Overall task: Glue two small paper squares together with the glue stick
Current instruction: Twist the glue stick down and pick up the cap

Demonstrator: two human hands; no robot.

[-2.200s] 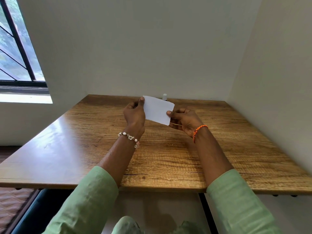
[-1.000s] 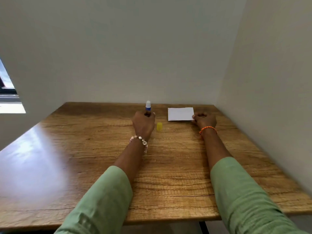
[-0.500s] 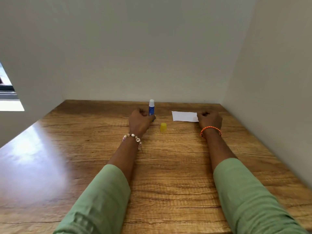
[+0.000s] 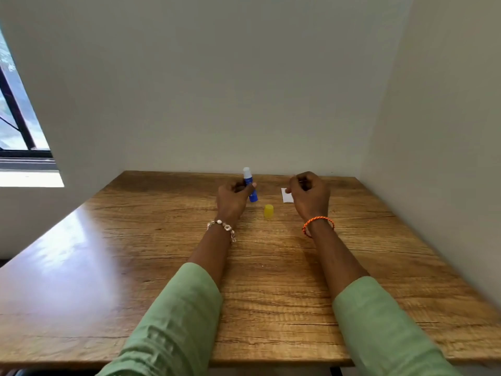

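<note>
My left hand [image 4: 233,198] grips a blue glue stick [image 4: 251,189] near the far middle of the wooden table [image 4: 162,267]. The stick is tilted, its white tip pointing up and uncapped. Its yellow cap [image 4: 268,211] stands on the table between my hands. A white paper piece [image 4: 286,195] lies flat at the far right. Only its left edge shows, because my right hand [image 4: 310,196] hovers over it with the fingers curled in. I see nothing held in that hand. Whether the paper is one sheet or two stacked, I cannot tell.
The table sits in a corner, with plain walls close behind [image 4: 244,90] and to the right [image 4: 447,131]. A window [image 4: 16,126] is at the far left. Green sleeves cover both forearms, and each wrist wears a bracelet.
My left hand has tipped the glue stick and raised it slightly off the table. My right hand has risen from the paper's right edge and now covers most of the paper.
</note>
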